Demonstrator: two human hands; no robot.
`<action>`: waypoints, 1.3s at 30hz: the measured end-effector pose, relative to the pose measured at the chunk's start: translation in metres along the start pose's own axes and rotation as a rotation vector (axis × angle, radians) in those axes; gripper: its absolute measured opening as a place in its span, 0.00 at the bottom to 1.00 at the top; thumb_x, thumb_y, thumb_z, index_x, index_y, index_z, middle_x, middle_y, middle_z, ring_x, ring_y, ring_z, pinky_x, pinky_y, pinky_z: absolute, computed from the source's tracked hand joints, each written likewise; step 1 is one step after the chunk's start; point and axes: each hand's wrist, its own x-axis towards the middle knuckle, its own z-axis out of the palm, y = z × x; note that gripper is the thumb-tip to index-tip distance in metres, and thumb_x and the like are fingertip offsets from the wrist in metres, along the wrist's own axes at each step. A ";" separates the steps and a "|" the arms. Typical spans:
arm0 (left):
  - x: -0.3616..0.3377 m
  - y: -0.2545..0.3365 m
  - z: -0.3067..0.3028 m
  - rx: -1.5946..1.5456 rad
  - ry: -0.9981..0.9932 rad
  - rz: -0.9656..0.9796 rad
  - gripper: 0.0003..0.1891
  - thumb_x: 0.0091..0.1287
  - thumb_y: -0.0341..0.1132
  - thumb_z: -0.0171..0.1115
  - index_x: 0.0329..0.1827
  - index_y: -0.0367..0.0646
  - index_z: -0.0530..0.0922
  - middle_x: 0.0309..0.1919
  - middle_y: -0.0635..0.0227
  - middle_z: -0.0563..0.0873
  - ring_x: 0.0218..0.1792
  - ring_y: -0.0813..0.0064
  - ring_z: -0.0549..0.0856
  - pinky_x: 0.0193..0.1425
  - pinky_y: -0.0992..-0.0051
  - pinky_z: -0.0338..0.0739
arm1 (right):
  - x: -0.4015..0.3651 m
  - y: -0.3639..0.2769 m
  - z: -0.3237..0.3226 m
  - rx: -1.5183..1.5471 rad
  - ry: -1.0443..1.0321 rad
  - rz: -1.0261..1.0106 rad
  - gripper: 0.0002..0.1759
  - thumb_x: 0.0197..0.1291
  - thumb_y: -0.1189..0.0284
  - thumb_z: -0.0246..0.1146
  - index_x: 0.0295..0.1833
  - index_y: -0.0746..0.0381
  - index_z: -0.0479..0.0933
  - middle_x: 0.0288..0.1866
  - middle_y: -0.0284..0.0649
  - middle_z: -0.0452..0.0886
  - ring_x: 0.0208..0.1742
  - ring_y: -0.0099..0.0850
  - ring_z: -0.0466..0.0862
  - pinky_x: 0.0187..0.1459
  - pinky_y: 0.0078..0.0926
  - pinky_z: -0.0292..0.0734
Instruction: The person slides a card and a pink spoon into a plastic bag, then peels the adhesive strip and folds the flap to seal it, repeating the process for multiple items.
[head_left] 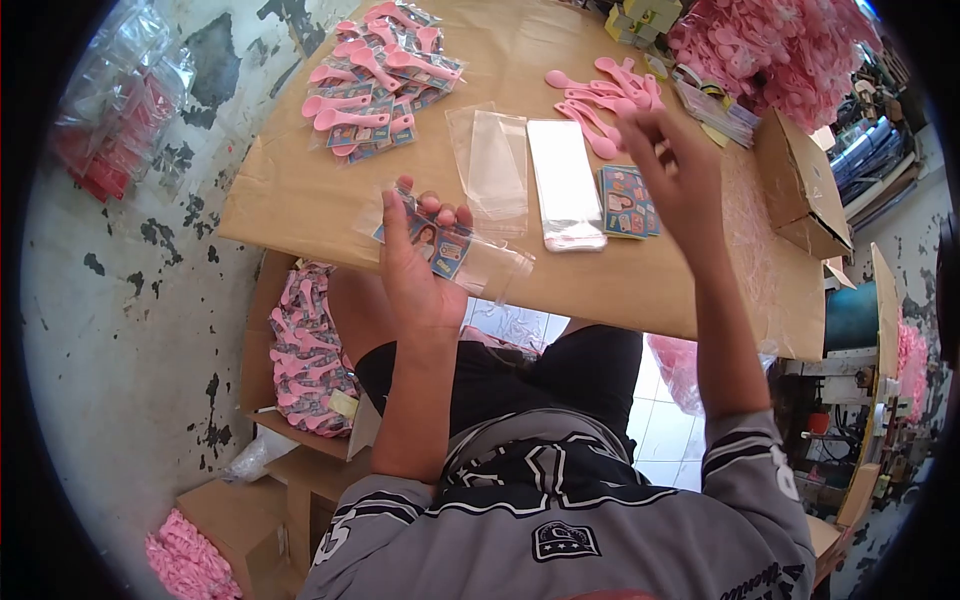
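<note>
My left hand [425,270] is closed round a clear plastic bag [495,268] with a blue printed card [440,248] inside it. Over the right part of the table, my right hand [672,165] is raised beside a loose group of pink spoons [605,95]; its fingers are curled, and whether they hold anything is hard to make out. Between my hands lie loose clear bags [490,170], a stack of white-looking bags [565,185] and a stack of blue cards [622,203].
Packed pink spoons with cards [375,85] are heaped at the table's [290,190] back left. A large pink pile [770,50] and an open cardboard box [800,185] are at the right. Filled boxes stand below left.
</note>
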 end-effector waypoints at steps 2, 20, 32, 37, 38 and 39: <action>-0.006 -0.003 0.006 0.012 -0.031 -0.014 0.18 0.83 0.47 0.60 0.64 0.44 0.76 0.36 0.72 0.80 0.37 0.79 0.81 0.57 0.70 0.84 | 0.034 0.044 0.006 -0.152 -0.122 -0.006 0.10 0.72 0.69 0.66 0.52 0.62 0.86 0.36 0.42 0.87 0.37 0.30 0.86 0.39 0.30 0.79; 0.015 -0.002 0.001 0.043 -0.101 0.168 0.21 0.82 0.48 0.62 0.67 0.43 0.75 0.42 0.67 0.84 0.45 0.72 0.85 0.69 0.59 0.82 | 0.060 0.064 -0.010 -0.108 -0.047 -0.078 0.14 0.70 0.74 0.68 0.58 0.65 0.80 0.43 0.44 0.88 0.42 0.33 0.92 0.43 0.32 0.88; 0.034 -0.039 0.034 -0.079 -0.263 0.197 0.25 0.80 0.53 0.62 0.69 0.45 0.72 0.44 0.66 0.84 0.46 0.71 0.86 0.72 0.57 0.80 | -0.087 -0.016 0.017 0.881 0.180 0.622 0.11 0.72 0.73 0.70 0.52 0.67 0.78 0.47 0.41 0.86 0.47 0.34 0.92 0.43 0.25 0.92; 0.008 -0.056 0.044 -0.001 -0.315 0.228 0.24 0.80 0.53 0.61 0.68 0.47 0.73 0.45 0.67 0.84 0.48 0.72 0.86 0.73 0.60 0.79 | -0.101 -0.021 0.042 1.011 0.247 0.625 0.10 0.76 0.73 0.67 0.55 0.66 0.78 0.48 0.43 0.90 0.50 0.28 0.91 0.47 0.23 0.86; 0.003 -0.058 0.044 0.029 -0.315 0.241 0.24 0.80 0.54 0.61 0.68 0.47 0.73 0.45 0.67 0.83 0.48 0.72 0.86 0.73 0.59 0.79 | -0.103 -0.024 0.044 1.043 0.201 0.613 0.11 0.76 0.73 0.66 0.57 0.66 0.78 0.49 0.43 0.90 0.51 0.28 0.91 0.49 0.23 0.86; -0.001 -0.060 0.043 0.057 -0.313 0.254 0.25 0.80 0.54 0.60 0.69 0.47 0.72 0.45 0.67 0.83 0.48 0.72 0.85 0.74 0.58 0.79 | -0.105 -0.027 0.044 1.075 0.153 0.599 0.12 0.77 0.73 0.66 0.58 0.67 0.78 0.50 0.44 0.90 0.52 0.28 0.91 0.51 0.24 0.85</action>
